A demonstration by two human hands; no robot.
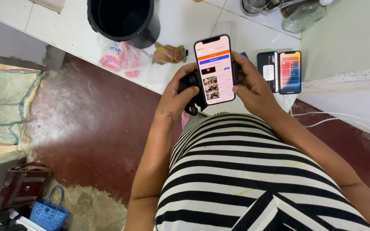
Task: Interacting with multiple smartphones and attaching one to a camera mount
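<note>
Phone (214,69) sits upright in a black mount (192,92), both grips wrapped on it: left hand (177,97) clamped round the mount's side, right hand (250,84) closed on the phone's other edge, thumb at the screen. Risk as I see it: it's held out past the bench (65,38) edge, so a slip drops it on the red floor (95,128). Just right of the right hand, two more phones (279,72) lie flat, cables trailing off, easy to snag. Beyond the hands, a black bucket (123,19), looks empty. Far left down low, a blue basket (48,211), contents unclear.
</note>
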